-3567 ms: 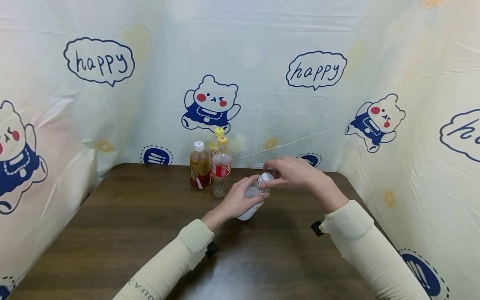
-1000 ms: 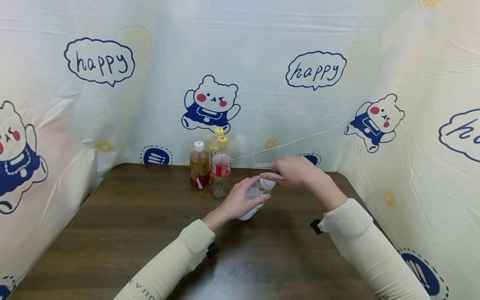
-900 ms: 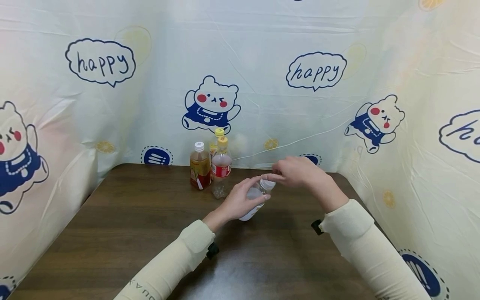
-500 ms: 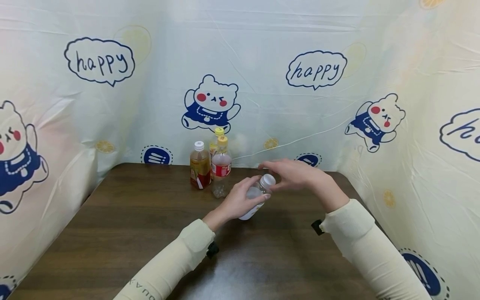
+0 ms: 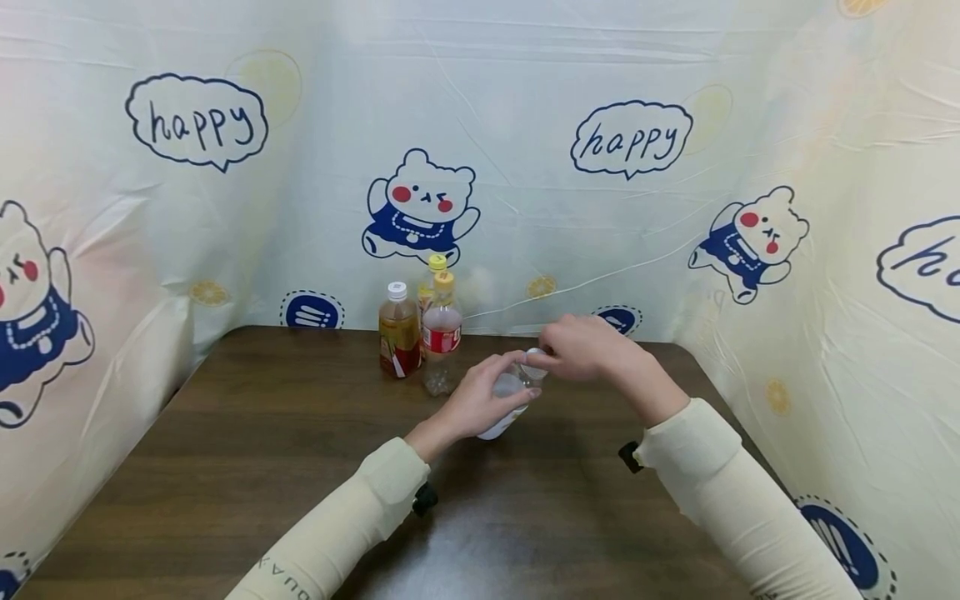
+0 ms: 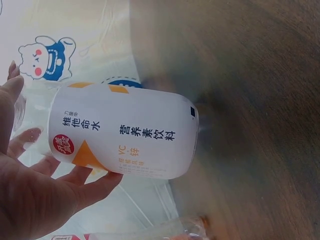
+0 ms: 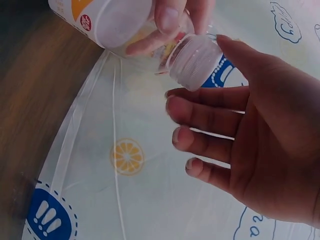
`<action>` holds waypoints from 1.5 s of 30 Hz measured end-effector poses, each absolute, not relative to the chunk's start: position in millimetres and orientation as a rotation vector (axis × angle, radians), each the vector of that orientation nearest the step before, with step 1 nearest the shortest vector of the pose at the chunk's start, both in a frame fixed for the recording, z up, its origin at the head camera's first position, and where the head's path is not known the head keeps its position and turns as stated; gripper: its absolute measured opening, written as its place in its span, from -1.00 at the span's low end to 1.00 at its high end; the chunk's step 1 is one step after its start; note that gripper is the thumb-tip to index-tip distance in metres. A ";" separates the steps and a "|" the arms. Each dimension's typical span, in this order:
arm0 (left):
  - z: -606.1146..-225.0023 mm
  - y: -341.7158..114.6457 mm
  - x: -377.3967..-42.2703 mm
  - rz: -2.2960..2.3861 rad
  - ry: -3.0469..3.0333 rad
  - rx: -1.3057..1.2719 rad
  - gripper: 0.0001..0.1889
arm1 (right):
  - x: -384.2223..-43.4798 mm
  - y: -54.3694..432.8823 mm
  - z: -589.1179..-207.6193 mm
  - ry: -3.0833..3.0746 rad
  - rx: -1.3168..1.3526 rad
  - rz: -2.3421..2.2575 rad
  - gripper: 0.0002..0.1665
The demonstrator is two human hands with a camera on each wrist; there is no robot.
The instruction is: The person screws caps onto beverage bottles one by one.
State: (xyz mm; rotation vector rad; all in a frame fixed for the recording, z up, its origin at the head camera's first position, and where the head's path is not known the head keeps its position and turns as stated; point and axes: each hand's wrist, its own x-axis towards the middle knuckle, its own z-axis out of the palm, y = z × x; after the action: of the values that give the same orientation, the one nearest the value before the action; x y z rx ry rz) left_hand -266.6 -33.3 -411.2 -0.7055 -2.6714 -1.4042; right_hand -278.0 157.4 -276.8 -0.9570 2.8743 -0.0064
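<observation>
My left hand (image 5: pixel 483 396) grips a drink bottle (image 6: pixel 125 130) around its clear upper part. The bottle leans to the right, its white and orange label facing the left wrist view and its base close over the table. At the bottle's mouth, my right hand (image 5: pixel 581 346) pinches the white screw cap (image 7: pixel 195 62) between thumb and index finger. The other right fingers (image 7: pixel 202 145) hang bent beside the cap in the right wrist view. From the head view, the index finger and hand cover part of the cap.
Left of the held bottle stand a white-capped bottle of amber drink (image 5: pixel 399 337), a red-labelled clear bottle (image 5: pixel 442 333) and a yellow-capped bottle (image 5: pixel 437 264) behind. A printed curtain (image 5: pixel 517 208) surrounds the dark wooden table (image 5: pixel 300 417).
Half a second ago the right hand's fingers were spread off the cap; now they have closed over it again. The left hand keeps its hold, and the other bottles stay put.
</observation>
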 end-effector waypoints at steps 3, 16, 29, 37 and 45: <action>-411.2 -33.8 -265.9 -1.410 -2.676 -0.705 -0.31 | -278.3 158.9 -274.6 2.869 -0.967 -0.027 -0.55; -411.0 -35.5 -267.0 -1.420 -2.684 -0.692 -0.29 | -280.7 160.7 -272.5 2.666 -1.159 -0.267 -0.68; -410.9 -50.9 -257.8 -1.469 -2.565 -0.656 -0.38 | -279.1 152.7 -284.3 2.816 -1.173 -0.304 -0.63; -409.1 -100.0 -243.3 -1.477 -2.474 -0.528 -0.38 | -270.7 159.9 -298.3 2.802 -1.262 -0.455 -0.60; -402.1 -166.6 -244.7 -1.432 -2.360 -0.283 -0.31 | -272.4 183.1 -325.5 2.945 -1.189 -0.433 -0.78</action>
State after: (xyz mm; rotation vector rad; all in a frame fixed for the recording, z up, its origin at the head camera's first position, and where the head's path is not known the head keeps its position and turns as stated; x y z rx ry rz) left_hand -244.7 -166.6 -402.1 -0.2834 -2.3603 -1.4315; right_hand -272.4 183.1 -325.5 -1.1895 2.9450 -0.4328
